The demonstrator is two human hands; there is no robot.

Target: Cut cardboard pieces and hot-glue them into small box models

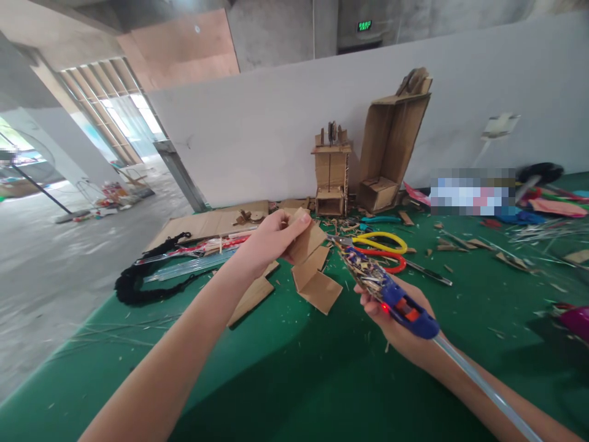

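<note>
A green table [294, 380] carried the work, strewn with small cardboard scraps and splinters. On it lay flat cardboard sheets [207, 224], a black cord [138, 285], and scissors with yellow and red handles [384, 248]. Two cardboard models [331, 175] stood at its far edge against the wall.

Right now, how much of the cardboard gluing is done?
Done: two cardboard models stand by the wall, and one folded piece lies on the green mat. In hand: the left hand holds a cardboard piece while the right hand points the glue gun at it. Left: flat cardboard sheets lie unused.
</note>
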